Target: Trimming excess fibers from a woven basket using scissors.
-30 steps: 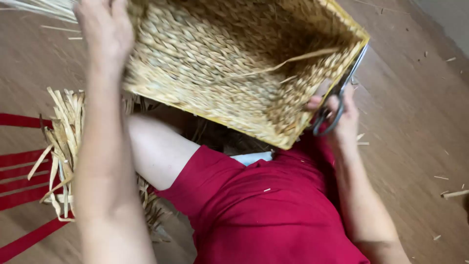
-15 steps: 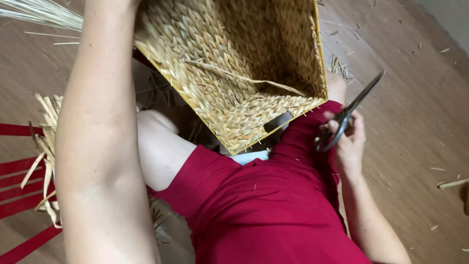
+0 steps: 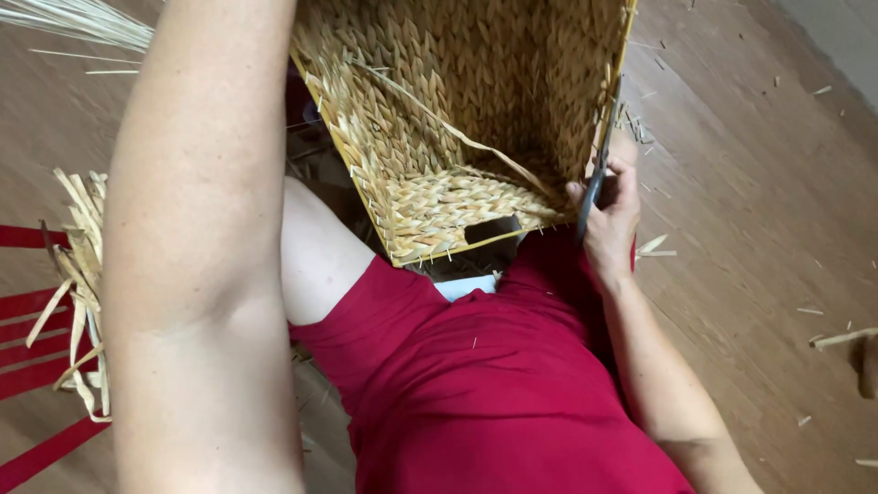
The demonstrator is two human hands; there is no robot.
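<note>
Scissors at the rim of a woven basket

The right hand (image 3: 611, 220) is closed around dark metal scissors (image 3: 599, 174), blades running up along the right rim of the coarse, plaited straw basket (image 3: 457, 110) at upper centre, its opening facing the camera. The left hand is out of frame above; only its forearm shows. Loose straw strips (image 3: 78, 274) lie at left on the wooden floor (image 3: 759, 229).

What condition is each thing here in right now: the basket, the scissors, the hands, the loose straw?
Woven basket: tipped on its side over the lap, opening toward the camera, one loose strand hanging inside.
Scissors: held upright against the basket's right rim; blades look closed, hard to tell.
Right hand: gripping the scissors' handles.
Left hand: out of view; only the arm shows, reaching up.
Straw bundle: lying loose at the left.
Straw scraps: scattered on the floor.
</note>
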